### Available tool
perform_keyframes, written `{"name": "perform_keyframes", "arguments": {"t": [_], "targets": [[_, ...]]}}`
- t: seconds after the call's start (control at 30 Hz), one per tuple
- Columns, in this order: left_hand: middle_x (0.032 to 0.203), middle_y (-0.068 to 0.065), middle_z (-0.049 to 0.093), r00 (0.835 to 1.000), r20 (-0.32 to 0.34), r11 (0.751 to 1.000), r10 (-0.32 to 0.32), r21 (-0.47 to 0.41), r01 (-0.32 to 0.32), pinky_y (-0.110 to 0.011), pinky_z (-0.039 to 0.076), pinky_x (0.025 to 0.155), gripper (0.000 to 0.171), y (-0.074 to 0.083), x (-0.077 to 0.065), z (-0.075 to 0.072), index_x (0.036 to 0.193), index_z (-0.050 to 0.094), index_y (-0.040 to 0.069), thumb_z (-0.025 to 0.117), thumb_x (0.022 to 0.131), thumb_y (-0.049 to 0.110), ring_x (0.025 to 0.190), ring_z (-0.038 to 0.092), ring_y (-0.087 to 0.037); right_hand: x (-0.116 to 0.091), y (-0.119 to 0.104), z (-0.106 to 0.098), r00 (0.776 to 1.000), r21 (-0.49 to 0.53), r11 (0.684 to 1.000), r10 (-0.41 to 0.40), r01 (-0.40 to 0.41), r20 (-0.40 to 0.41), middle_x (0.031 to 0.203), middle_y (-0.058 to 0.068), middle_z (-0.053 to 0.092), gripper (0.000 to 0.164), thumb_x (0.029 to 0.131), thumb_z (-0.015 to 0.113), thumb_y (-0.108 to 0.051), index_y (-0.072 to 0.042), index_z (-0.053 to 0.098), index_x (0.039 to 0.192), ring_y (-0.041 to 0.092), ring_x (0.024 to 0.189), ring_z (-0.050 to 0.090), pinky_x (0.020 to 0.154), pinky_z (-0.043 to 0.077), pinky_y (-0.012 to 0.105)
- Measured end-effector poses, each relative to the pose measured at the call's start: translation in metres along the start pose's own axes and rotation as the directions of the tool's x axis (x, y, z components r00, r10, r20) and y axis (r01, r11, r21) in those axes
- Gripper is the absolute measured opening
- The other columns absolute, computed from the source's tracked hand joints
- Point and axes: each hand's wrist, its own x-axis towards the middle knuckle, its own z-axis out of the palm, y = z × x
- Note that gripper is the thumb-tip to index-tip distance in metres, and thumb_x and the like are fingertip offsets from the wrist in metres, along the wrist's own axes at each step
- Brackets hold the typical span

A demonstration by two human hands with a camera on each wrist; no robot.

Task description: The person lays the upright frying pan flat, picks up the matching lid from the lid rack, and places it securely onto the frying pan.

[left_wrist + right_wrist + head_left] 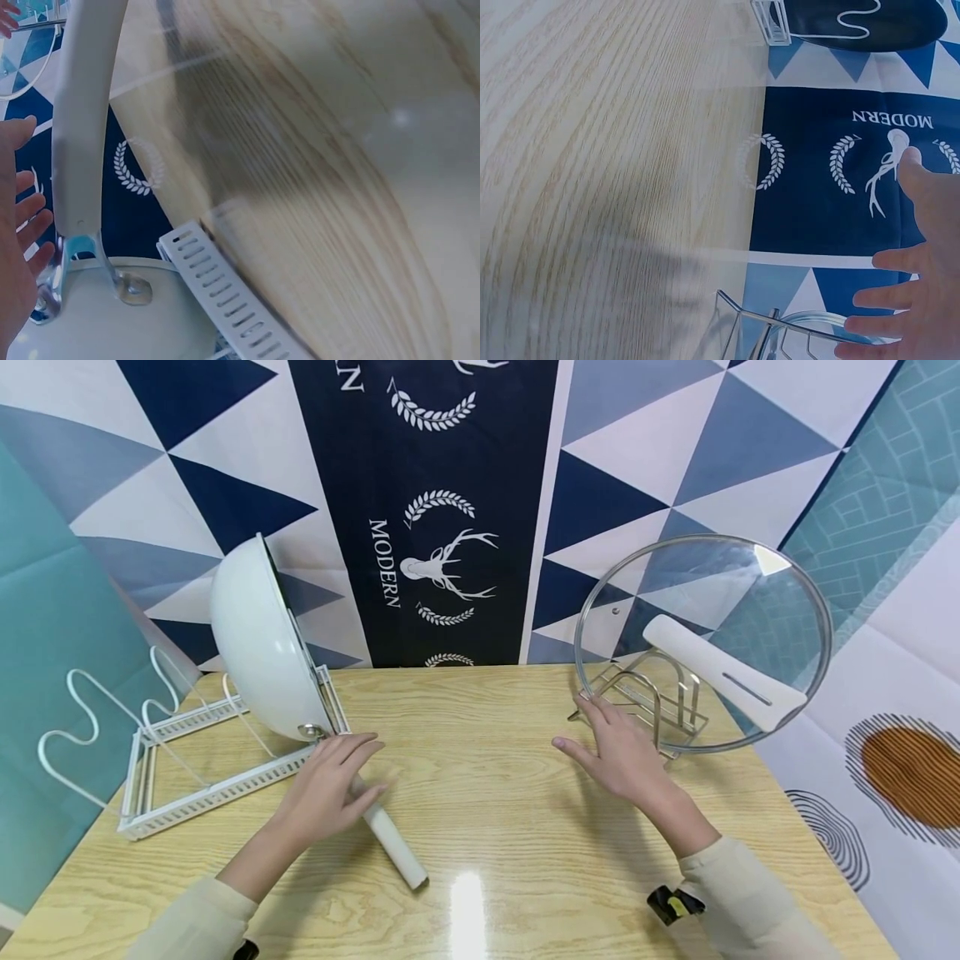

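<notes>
A white frying pan (258, 639) stands on edge in a white wire rack (217, 793), its long white handle (393, 847) slanting down toward the table's front. Just over the handle's pan end is my left hand (322, 789); in the left wrist view its straight, spread fingers (30, 217) lie beside the handle without curling round it. On the right, a large glass lid (720, 593) with a white grip (723, 672) leans upright in a small metal rack (678, 718). My right hand (618, 747) is by the lid's lower left rim, fingers straight; whether they touch it I cannot tell.
Both racks stand on a wood-grain table (480, 760). Behind it hangs a patterned cloth (442, 510) with triangles and a deer head. Teal and white cloths flank the left and right sides.
</notes>
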Motion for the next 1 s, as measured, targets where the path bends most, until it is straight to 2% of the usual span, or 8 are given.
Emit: {"name": "perform_keyframes", "arguments": {"t": [0.17,0.33,0.5,1.0], "targets": [[0.122,-0.013,0.064,1.0,-0.019,1.0,-0.01,-0.024,0.01,-0.049,0.044,0.101,0.053,-0.001,-0.006,-0.002,0.12,0.062,0.005,0.077,0.075,0.029,0.114,0.058,-0.03,-0.001,0.0,0.001,1.0,0.011,1.0,-0.004,0.003,0.002,0.149,0.027,0.038,0.074,0.093,0.053,-0.053,-0.005,0.035,0.147,0.048,0.134,0.039,0.107,0.034,0.062],[0.119,-0.014,0.065,0.997,-0.071,0.999,0.022,-0.043,-0.025,-0.049,0.045,0.098,0.05,-0.002,-0.01,-0.002,0.116,0.063,0.003,0.076,0.073,0.024,0.111,0.059,-0.031,0.0,-0.001,0.002,1.0,0.02,1.0,-0.008,0.008,0.003,0.148,0.026,0.04,0.074,0.093,0.053,-0.053,-0.005,0.036,0.146,0.047,0.133,0.04,0.108,0.035,0.061],[0.117,-0.014,0.065,0.995,-0.093,0.998,0.037,-0.053,-0.042,-0.05,0.045,0.097,0.048,-0.003,-0.012,-0.002,0.114,0.064,0.002,0.076,0.073,0.022,0.109,0.059,-0.032,0.001,-0.001,0.004,1.0,0.023,1.0,0.003,-0.003,0.024,0.149,0.025,0.039,0.076,0.092,0.052,-0.056,-0.005,0.036,0.147,0.046,0.135,0.039,0.107,0.035,0.061],[0.118,-0.015,0.065,0.991,-0.133,0.996,-0.007,-0.086,-0.004,-0.047,0.039,0.102,0.042,-0.004,-0.021,-0.007,0.113,0.064,0.001,0.07,0.079,0.025,0.112,0.057,-0.031,-0.002,-0.002,0.004,0.999,0.055,0.998,0.003,-0.004,0.033,0.148,0.024,0.041,0.075,0.092,0.053,-0.055,-0.005,0.036,0.146,0.048,0.135,0.039,0.108,0.034,0.062]]}}
